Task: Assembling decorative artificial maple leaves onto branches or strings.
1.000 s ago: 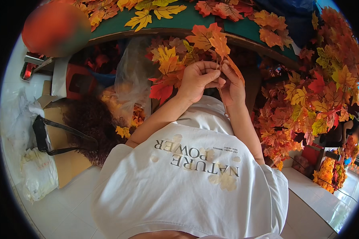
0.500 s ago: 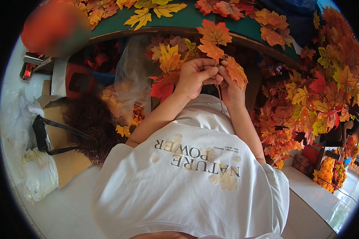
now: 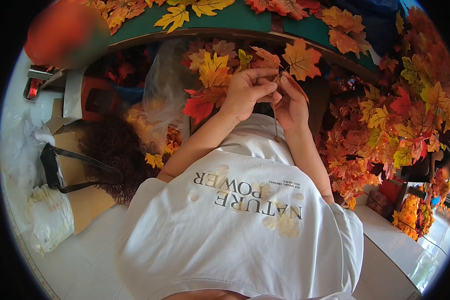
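Observation:
My left hand (image 3: 246,93) and my right hand (image 3: 291,104) meet in front of my lap, fingertips closed on the thin brown stem of an artificial maple leaf sprig (image 3: 302,60). One orange leaf fans out flat above the right hand. A second leaf (image 3: 268,57) tilts away above the left fingers, and another is seen nearly edge-on beside the right fingers. Below the fingers the bare stem (image 3: 276,122) hangs toward my white shirt. Exactly where the fingertips grip is partly hidden. Yellow and red leaves (image 3: 214,71) lie just beyond the left hand.
A green-topped table (image 3: 225,22) with loose leaves curves across the far side. Piled autumn foliage (image 3: 375,125) stands at the right. To the left are a clear plastic bag (image 3: 162,85), a dark curly bundle (image 3: 112,155), cardboard (image 3: 85,205) and a red stool (image 3: 99,95).
The sprig has turned in my fingers: its upper leaves, upright before, now spread and tilt, and the leaf by my right hand has swung edge-on. Both hands stay nearly in place.

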A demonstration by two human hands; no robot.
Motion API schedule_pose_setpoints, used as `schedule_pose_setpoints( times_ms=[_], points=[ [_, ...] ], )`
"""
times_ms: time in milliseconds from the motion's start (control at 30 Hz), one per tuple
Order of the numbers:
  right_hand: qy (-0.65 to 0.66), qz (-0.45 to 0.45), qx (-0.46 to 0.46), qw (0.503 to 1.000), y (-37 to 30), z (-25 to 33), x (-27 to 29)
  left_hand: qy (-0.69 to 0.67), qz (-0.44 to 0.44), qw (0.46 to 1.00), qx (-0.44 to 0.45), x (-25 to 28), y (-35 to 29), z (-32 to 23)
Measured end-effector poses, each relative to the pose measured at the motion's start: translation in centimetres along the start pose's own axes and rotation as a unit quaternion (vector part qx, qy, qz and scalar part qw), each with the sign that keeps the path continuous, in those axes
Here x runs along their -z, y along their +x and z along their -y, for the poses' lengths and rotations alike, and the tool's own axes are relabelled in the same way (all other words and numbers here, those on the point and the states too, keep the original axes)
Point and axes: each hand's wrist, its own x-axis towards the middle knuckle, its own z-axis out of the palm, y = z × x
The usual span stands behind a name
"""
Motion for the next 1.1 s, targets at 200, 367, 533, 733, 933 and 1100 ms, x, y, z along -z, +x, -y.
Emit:
schedule_pose_setpoints(
  times_ms=[200, 367, 533, 733, 933, 1100],
  points=[
    [0.001, 0.007, 0.008, 1.000, -0.2, -0.2, 0.2, -0.010, -0.003, 1.000, 0.009, 0.1, -0.1, 0.0],
    [-0.028, 0.028, 0.037, 0.999, -0.4, -0.5, 0.4, -0.016, -0.005, 1.000, 0.005, 0.2, -0.2, 0.2],
    [-0.105, 0.051, 0.083, 0.990, -0.6, -0.5, 0.2, -0.024, -0.008, 1.000, -0.006, 0.6, 0.1, 0.3],
    [-0.292, 0.050, 0.181, 0.938, -0.1, -0.7, 0.2, 0.020, -0.068, 0.997, -0.027, 0.3, 0.4, 0.5],
    [-0.425, 0.085, 0.210, 0.877, 0.5, -0.4, 0.7, 0.128, -0.125, 0.980, -0.086, 1.1, 1.1, 1.8],
    [-0.293, 0.025, 0.086, 0.952, 0.0, -2.6, 0.5, 0.134, -0.143, 0.971, -0.135, 3.3, 1.3, 2.4]
  ],
)
